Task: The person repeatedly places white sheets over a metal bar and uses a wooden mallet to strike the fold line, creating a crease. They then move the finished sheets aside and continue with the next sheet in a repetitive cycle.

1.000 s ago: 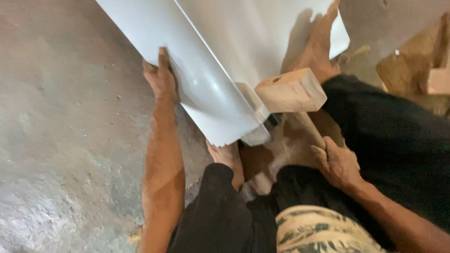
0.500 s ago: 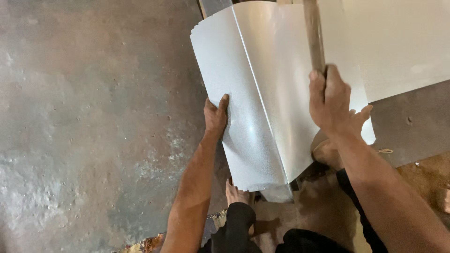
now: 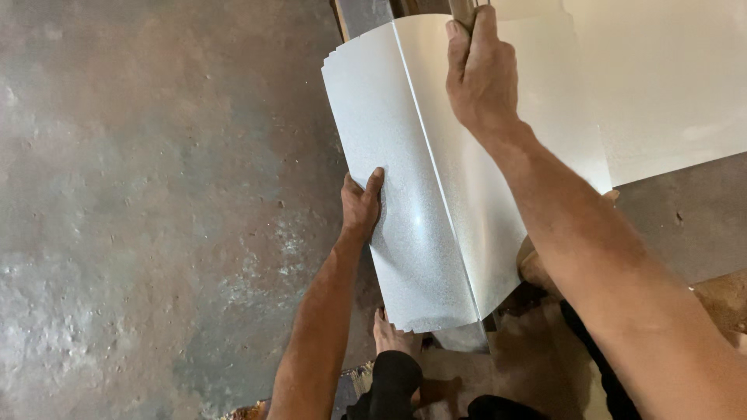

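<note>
- A grey concrete floor (image 3: 156, 202), mottled with pale and rusty patches, fills the left of the view.
- A bare foot (image 3: 393, 338) rests on that floor, near the bottom edge.
- A black trouser leg (image 3: 389, 385) lies just below the foot.

No packages, labels, signs or screens are visible in the head view. All surfaces seen are bare and unmarked, without print or sticker.
</note>
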### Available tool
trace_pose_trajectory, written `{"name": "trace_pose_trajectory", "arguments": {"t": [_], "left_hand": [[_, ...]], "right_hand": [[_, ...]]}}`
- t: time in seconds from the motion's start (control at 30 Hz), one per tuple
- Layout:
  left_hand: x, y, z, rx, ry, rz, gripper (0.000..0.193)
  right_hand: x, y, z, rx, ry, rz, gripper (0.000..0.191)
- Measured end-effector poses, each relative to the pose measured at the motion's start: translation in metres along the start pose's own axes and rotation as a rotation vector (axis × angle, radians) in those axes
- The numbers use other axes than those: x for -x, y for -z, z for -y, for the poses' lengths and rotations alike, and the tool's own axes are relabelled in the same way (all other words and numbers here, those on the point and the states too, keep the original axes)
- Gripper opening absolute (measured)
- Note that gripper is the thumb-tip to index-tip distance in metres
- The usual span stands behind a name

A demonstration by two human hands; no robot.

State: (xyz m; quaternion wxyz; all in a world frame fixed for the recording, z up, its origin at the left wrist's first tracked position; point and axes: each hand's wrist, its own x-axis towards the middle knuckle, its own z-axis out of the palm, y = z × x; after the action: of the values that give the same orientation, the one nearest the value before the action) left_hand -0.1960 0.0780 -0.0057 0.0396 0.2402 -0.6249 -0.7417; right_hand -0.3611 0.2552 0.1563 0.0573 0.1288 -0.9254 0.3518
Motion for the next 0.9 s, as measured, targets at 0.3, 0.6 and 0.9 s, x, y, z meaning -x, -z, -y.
{"name": "trace_pose_trajectory", "arguments": {"t": [0.3,0.6,0.9], "left_hand": [[0.002,0.002,0.000,0.011,0.062,0.029,0.069],[0.001,0.000,0.002,-0.028,0.054,0.016,0.069],[0.002,0.001,0.009,0.050,-0.062,0.031,0.067]], "right_hand": [[0.008,0.018,-0.002,0.004,-0.160,0.064,0.036],[0.020,0.019,-0.018,0.123,-0.108,0.032,0.036],[0.043,0.025,-0.014,0.111,-0.115,0.082,0.032]]}}
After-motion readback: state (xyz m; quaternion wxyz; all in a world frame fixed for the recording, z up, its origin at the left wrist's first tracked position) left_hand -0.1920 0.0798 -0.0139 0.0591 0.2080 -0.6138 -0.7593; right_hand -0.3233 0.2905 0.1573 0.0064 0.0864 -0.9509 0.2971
